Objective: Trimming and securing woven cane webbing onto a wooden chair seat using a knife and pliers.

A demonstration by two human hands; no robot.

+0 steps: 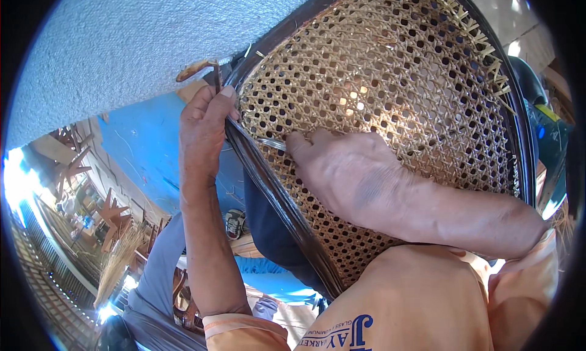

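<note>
A woven cane panel (317, 76) sits in a dark wooden frame (274, 192), tilted in front of me. At the frame's left edge, my left hand (207, 119) is closed, thumb against fingers. A thin bent brown strip (195, 69) sticks up from this grip. My right hand (342, 168) lies low over the cane, its fingers wrapped round a slim tool. Only the tool's shiny metal shaft (272, 143) shows, pointing left toward the inner edge of the frame; its handle is hidden in my palm. Loose cane ends (479, 37) stick out along the panel's upper right side.
A light blue padded surface (134, 52) fills the upper left. Below it lies a blue sheet (162, 143) with loose strands. Wooden pieces (113, 220) and a bundle of straw-coloured cane (119, 262) stand at the left. Green objects (540, 119) are behind the frame at the right.
</note>
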